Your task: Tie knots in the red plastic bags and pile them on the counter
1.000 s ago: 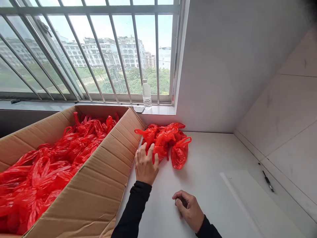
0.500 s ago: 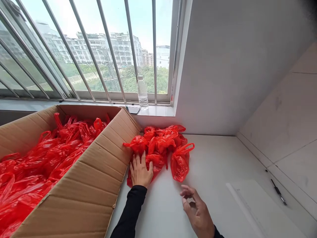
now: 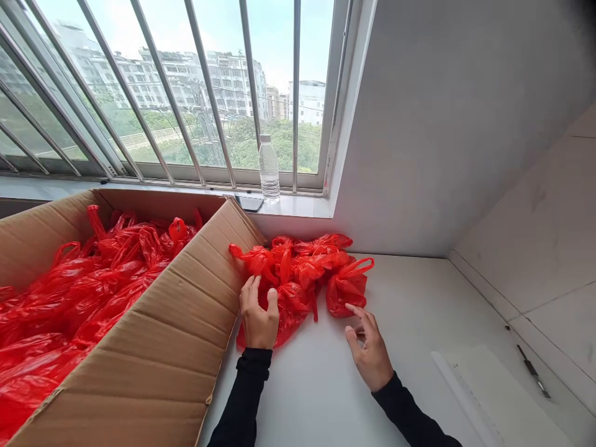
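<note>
A heap of small red plastic bags [image 3: 302, 273] lies on the white table against the wall. My left hand [image 3: 257, 315] rests on the heap's left side, fingers curled onto one red bag beside the cardboard box flap. My right hand [image 3: 369, 349] is over the table just below the rightmost red bag [image 3: 347, 287], fingers spread, fingertips nearly touching it, with nothing in it. Both arms wear black sleeves.
A big open cardboard box [image 3: 153, 347] full of red bags fills the left. A water bottle [image 3: 269, 169] and a dark phone [image 3: 250, 203] stand on the windowsill under window bars. A white sheet [image 3: 488, 397] and a pen-like tool [image 3: 533, 371] lie at the right.
My right hand went from a loose fist near the table's front to open fingers up by the rightmost bag. My left hand slid slightly left and down on the heap.
</note>
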`<state>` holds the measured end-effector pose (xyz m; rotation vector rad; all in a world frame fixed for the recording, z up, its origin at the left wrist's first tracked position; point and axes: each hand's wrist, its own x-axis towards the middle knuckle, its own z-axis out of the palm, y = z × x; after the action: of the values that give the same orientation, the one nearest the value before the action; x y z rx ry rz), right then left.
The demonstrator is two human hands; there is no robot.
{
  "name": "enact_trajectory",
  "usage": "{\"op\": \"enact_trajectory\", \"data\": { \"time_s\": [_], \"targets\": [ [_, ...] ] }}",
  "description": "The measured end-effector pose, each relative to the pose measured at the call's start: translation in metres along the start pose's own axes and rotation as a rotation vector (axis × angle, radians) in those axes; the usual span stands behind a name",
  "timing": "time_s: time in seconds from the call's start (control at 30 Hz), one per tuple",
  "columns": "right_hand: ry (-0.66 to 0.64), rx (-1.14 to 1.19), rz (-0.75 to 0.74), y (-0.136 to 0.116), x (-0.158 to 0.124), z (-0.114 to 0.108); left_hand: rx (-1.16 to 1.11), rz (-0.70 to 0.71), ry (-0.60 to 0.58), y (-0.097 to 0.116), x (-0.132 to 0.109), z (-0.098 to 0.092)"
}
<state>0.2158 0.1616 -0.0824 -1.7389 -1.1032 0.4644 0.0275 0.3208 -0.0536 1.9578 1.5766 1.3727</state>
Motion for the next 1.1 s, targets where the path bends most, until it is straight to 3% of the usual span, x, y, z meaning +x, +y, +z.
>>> {"op": "enact_trajectory", "data": {
  "time_s": [0.17,0.33,0.43,0.53,0.63,0.7,0.73,0.87,0.93,1.03,1.1],
  "targets": [
    [0.013,0.054,-0.059,-0.03,-0.02,-0.012,-0.306,0.027,0.074,0.044,-0.013,-0.042],
    [-0.135,0.197,-0.045,-0.064,-0.027,-0.022,-0.514,-0.075,-0.043,0.079,-0.084,-0.094],
    [-0.229,0.226,-0.063,-0.074,-0.038,-0.024,-0.626,-0.25,-0.05,0.087,-0.132,-0.117],
    [-0.336,0.225,-0.139,-0.078,-0.056,-0.022,-0.647,-0.365,-0.092,0.088,-0.166,-0.126],
    [-0.435,0.191,-0.248,-0.079,-0.074,-0.018,-0.602,-0.337,-0.297,0.086,-0.185,-0.129],
    [-0.44,0.148,-0.267,-0.078,-0.082,-0.017,-0.549,-0.333,-0.401,0.083,-0.192,-0.134],
    [-0.426,0.127,-0.249,-0.076,-0.085,-0.017,-0.517,-0.353,-0.377,0.081,-0.194,-0.137],
    [-0.392,0.092,-0.169,-0.07,-0.091,-0.02,-0.208,-0.409,-0.023,0.07,-0.19,-0.148],
    [-0.396,0.115,-0.187,-0.073,-0.092,-0.024,-0.078,-0.338,-0.09,0.065,-0.181,-0.15],
    [-0.37,0.17,-0.208,-0.086,-0.094,-0.032,-0.01,-0.238,-0.34,0.064,-0.164,-0.159],
    [-0.344,0.199,-0.197,-0.095,-0.095,-0.041,0.046,-0.222,-0.351,0.068,-0.156,-0.173]
  ]
}}
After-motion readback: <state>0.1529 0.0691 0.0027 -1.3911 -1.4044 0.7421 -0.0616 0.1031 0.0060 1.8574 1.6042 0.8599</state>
